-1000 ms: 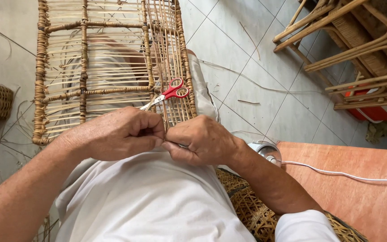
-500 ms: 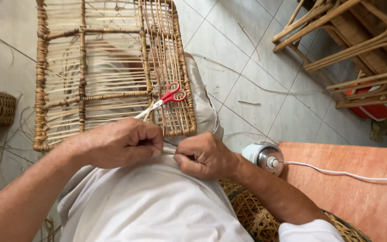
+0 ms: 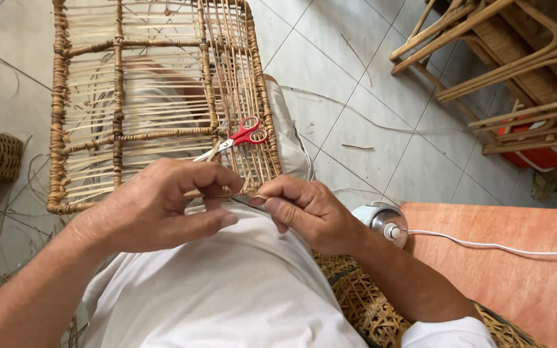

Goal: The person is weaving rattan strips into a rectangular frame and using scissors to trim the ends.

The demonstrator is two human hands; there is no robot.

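Your left hand [image 3: 162, 209] and right hand [image 3: 304, 212] have drawn slightly apart, both pinched shut on the thin cane strand [image 3: 243, 195] just below the red scissors [image 3: 243, 135], pulling it taut.

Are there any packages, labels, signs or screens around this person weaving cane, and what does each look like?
No labels, signs or screens can be made out.
Red and white container: on the tiled floor at far right, half hidden under stacked rattan chair frames; boxy, red body with a white band. Whether it is a package cannot be told.
Both hands, left hand and right hand, pinch a thin cane strip, not packaging.
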